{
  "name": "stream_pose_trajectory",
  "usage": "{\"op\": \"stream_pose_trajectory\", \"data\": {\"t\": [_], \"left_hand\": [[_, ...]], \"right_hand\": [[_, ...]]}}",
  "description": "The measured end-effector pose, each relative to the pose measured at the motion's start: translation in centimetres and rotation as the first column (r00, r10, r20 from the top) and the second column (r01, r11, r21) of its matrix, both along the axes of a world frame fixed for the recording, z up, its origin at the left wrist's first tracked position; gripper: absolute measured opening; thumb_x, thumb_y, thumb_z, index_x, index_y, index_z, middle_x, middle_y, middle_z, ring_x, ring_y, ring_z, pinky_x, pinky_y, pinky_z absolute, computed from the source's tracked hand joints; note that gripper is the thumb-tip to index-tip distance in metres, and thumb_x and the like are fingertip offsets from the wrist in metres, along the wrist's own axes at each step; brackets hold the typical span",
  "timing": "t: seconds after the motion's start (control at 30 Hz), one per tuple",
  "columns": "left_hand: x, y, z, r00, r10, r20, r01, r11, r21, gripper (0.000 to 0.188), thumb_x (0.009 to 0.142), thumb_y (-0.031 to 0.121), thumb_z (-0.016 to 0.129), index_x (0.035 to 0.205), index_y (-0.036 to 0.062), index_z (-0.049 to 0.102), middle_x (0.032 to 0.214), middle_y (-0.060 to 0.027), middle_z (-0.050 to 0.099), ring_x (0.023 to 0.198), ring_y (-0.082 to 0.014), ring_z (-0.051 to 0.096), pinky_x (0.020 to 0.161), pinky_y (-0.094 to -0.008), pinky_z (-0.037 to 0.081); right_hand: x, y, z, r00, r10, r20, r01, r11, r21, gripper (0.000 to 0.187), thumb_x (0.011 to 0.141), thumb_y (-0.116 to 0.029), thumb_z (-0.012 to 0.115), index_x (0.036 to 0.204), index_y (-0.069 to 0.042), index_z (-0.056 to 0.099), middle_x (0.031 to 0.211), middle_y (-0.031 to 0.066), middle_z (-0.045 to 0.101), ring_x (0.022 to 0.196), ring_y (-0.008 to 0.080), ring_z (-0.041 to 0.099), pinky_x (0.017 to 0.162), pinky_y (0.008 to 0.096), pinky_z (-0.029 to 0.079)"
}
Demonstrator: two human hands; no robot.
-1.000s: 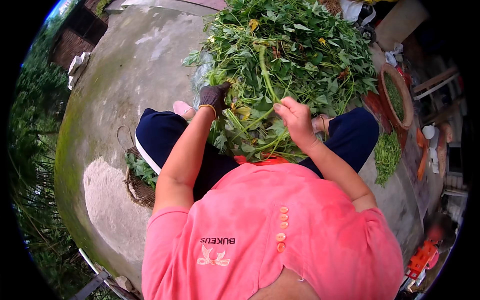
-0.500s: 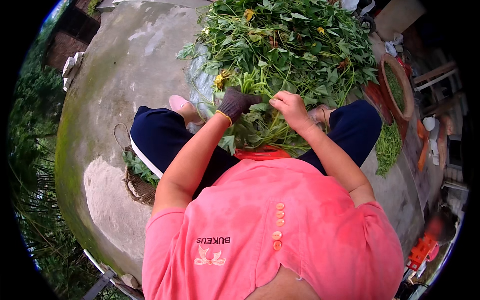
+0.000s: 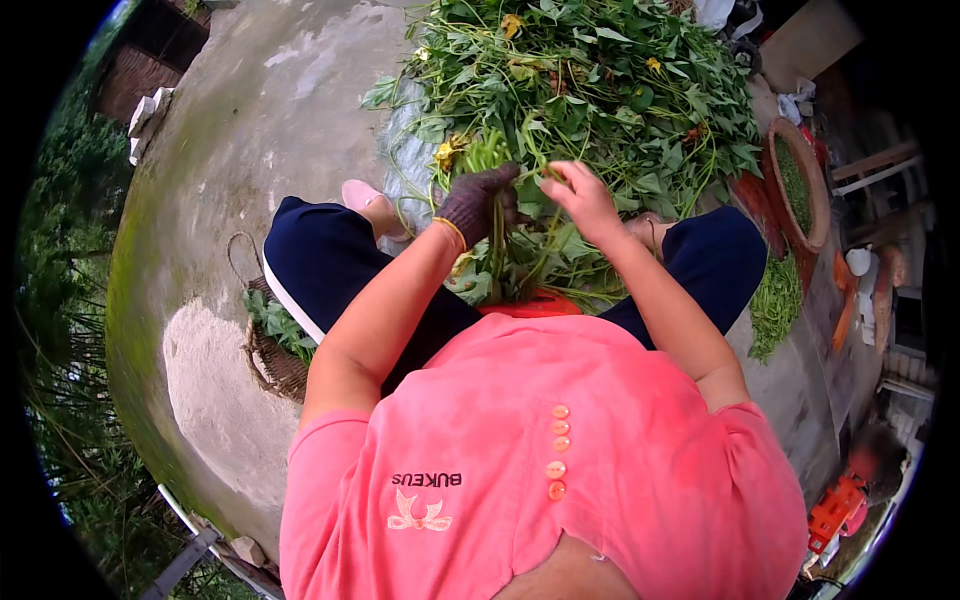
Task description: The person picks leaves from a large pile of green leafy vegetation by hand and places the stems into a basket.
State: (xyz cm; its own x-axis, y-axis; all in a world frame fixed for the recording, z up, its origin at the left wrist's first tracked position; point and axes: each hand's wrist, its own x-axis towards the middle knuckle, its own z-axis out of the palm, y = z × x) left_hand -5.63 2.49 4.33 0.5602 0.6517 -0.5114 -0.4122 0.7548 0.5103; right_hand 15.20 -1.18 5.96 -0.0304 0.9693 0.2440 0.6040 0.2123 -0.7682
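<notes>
My left hand (image 3: 480, 205), in a dark knitted glove with a yellow cuff, is wrapped round a bunch of green stems (image 3: 487, 152). The stem tops stand up above the glove, and leafy lengths hang below it. Just to its right, my bare right hand (image 3: 583, 203) has its thumb and fingers bent around a thin green stem (image 3: 535, 172) that runs from the bunch; the fingertips are small and partly hidden. Beyond both hands lies a large heap of leafy vines (image 3: 600, 90), with a few yellow leaves or blossoms among them.
A red plastic object (image 3: 540, 305) shows between my legs. At my left is a woven basket (image 3: 275, 362) with leaves, beside a pale sandy patch (image 3: 215, 370). To the right are a round basket (image 3: 818, 200) of greens and a pile of green stems (image 3: 775, 310).
The gloved hand has turned more upright with its bunch, and leafy lengths now hang under it. My right hand has risen slightly and its fingers have loosened from a tight pinch.
</notes>
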Motion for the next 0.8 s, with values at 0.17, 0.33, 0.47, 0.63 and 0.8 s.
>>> {"op": "stream_pose_trajectory", "data": {"t": [0.17,0.33,0.47,0.63,0.8], "left_hand": [[-0.1,1.0,1.1,0.892,-0.013,-0.451,0.116,0.973,0.202,0.025,0.083,0.030,0.077,0.089,0.0070,0.070,0.063,-0.0047,0.058,0.055,-0.0210,0.056,0.059,-0.0404,0.049],[-3.1,3.6,-2.9,0.386,0.474,-0.792,0.292,0.751,0.592,0.036,0.073,0.034,0.080,0.089,0.0024,0.074,0.078,-0.0136,0.073,0.063,-0.0265,0.067,0.065,-0.0354,0.053],[-4.8,5.0,-1.2,0.694,0.079,-0.715,0.221,0.922,0.317,0.028,0.087,0.028,0.071,0.089,0.0007,0.069,0.070,-0.0083,0.067,0.061,-0.0212,0.066,0.056,-0.0348,0.053],[2.8,-1.8,0.2,0.996,-0.043,-0.076,0.052,0.992,0.116,0.029,0.091,0.028,0.071,0.093,-0.0013,0.067,0.080,-0.0115,0.069,0.066,-0.0247,0.066,0.065,-0.0367,0.056],[0.1,0.3,1.6,0.983,-0.018,-0.182,0.025,0.999,0.038,0.025,0.092,0.028,0.071,0.087,0.0055,0.062,0.068,-0.0065,0.059,0.061,-0.0225,0.063,0.059,-0.0383,0.055]], "right_hand": [[1.5,-3.1,0.6,0.991,-0.036,0.132,0.071,0.960,-0.271,0.024,0.089,-0.025,0.065,0.103,-0.005,0.067,0.070,0.0125,0.062,0.063,0.0237,0.059,0.063,0.0337,0.046],[1.1,-3.8,3.1,0.992,-0.079,0.099,0.080,0.997,-0.012,0.022,0.088,-0.022,0.066,0.085,-0.001,0.064,0.061,0.0138,0.055,0.053,0.0220,0.055,0.054,0.0357,0.042],[1.3,-1.8,4.0,0.989,-0.146,-0.035,0.131,0.953,-0.274,0.024,0.088,-0.024,0.066,0.081,0.000,0.065,0.060,0.0124,0.057,0.053,0.0263,0.055,0.052,0.0381,0.041],[-1.7,-0.2,2.9,0.752,-0.270,-0.601,-0.044,0.889,-0.455,0.019,0.090,-0.014,0.067,0.103,0.001,0.067,0.077,0.0013,0.062,0.060,0.0093,0.057,0.055,0.0232,0.042],[1.5,-1.7,0.6,0.970,0.177,-0.166,-0.202,0.967,-0.152,0.028,0.096,-0.018,0.059,0.115,0.001,0.064,0.085,0.0015,0.062,0.066,0.0083,0.057,0.058,0.0211,0.044]]}}
